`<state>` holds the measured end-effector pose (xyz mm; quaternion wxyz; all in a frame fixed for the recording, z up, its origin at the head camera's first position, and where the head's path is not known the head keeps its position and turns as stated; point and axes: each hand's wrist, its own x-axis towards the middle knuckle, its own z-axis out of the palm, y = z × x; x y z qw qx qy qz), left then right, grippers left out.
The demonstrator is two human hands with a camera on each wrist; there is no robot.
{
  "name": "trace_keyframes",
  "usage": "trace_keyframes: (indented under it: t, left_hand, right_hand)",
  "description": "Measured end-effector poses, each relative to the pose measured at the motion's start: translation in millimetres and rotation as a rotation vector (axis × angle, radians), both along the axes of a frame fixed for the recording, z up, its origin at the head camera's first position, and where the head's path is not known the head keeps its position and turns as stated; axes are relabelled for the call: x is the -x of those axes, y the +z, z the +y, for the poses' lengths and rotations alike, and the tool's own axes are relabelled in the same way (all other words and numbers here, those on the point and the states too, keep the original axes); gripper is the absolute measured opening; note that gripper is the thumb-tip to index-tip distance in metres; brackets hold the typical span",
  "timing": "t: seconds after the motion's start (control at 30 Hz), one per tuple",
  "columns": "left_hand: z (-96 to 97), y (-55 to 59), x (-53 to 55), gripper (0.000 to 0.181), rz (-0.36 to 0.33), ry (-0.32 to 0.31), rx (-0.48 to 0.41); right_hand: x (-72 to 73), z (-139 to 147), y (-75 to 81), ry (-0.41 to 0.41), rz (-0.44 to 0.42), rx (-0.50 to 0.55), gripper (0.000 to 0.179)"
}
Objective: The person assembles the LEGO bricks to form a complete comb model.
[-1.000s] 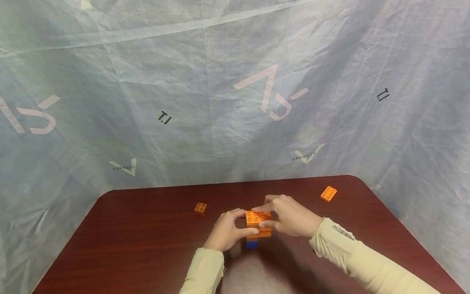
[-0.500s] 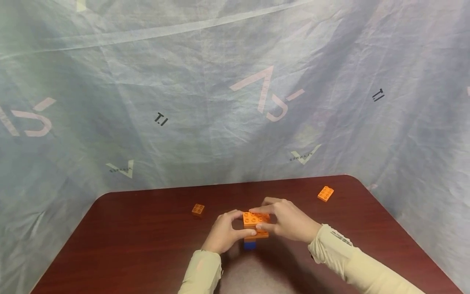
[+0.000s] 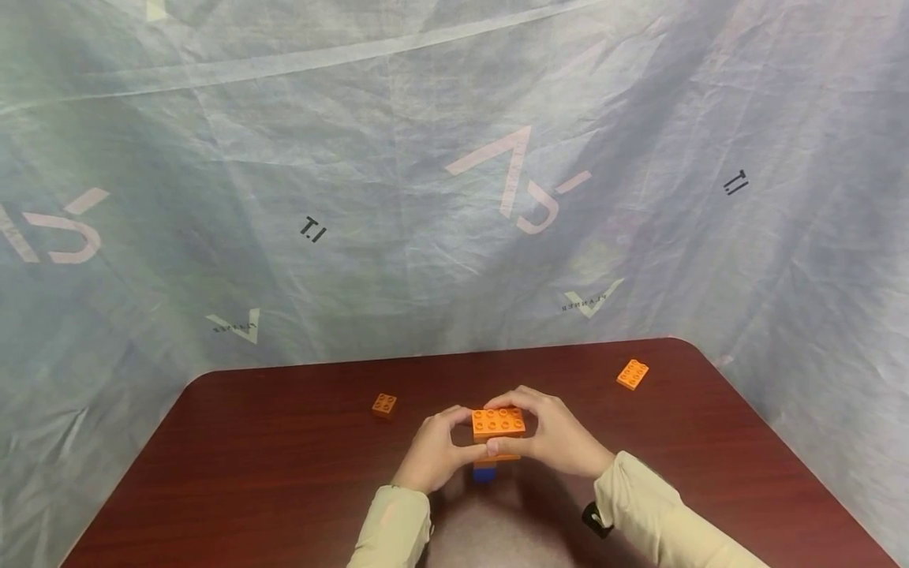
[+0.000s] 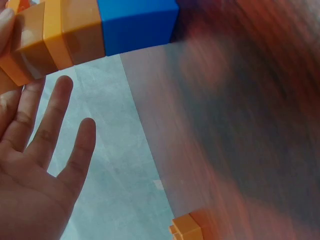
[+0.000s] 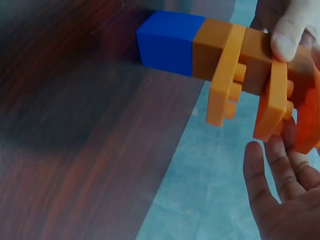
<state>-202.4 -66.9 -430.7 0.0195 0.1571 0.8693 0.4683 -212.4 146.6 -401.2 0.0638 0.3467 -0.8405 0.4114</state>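
Note:
A tower of toy building bricks stands on the table before me. At its foot is a blue brick [image 3: 484, 474]; above it brownish-orange bricks [image 5: 210, 47] alternate with wider orange plates [image 5: 224, 82] that jut out to the right. The topmost orange plate [image 3: 499, 423] shows its studs in the head view. My left hand [image 3: 435, 451] grips the tower's upper left side, its thumb [image 5: 285, 44] pressing a side and its other fingers [image 4: 80, 150] spread. My right hand [image 3: 561, 435] holds the top plate between the thumb in front and fingers behind.
A small orange brick [image 3: 384, 405] lies on the dark red table [image 3: 270, 457] at back left. Toward the back right lies an orange plate with studs [image 3: 633, 374]. Grey printed cloth [image 3: 398, 197] hangs around the table's far side and flanks.
My right hand has shifted its fingers: the thumb slid left and lower along the tower's front, and the wrist dropped, uncovering more of the top plate. The left hand stays on the tower.

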Motion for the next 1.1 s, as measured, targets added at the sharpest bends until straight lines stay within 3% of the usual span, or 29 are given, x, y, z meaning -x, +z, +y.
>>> trace_keyframes:
  t: [0.23, 0.63, 0.93, 1.1]
  left_hand:
    - [2.3, 1.3, -3.5, 0.05, -0.01, 0.004, 0.015]
    - [-0.9, -9.3, -7.3, 0.05, 0.119, 0.061, 0.027]
    - [-24.8, -27.9, -9.4, 0.051, 0.038, 0.084, 0.078]
    - [-41.5, -28.4, -6.1, 0.052, 0.034, 0.148, 0.123]
  right_hand:
    - [0.5, -2, -4.3, -0.028, -0.046, 0.038, 0.037]
    - [7.4, -6, -3.4, -0.002, -0.055, 0.013, 0.035]
    - [14.1, -5, -2.4, -0.03, -0.048, -0.019, 0.035]
    - [16.7, -8, -2.7, -0.035, -0.023, -0.03, 0.035]
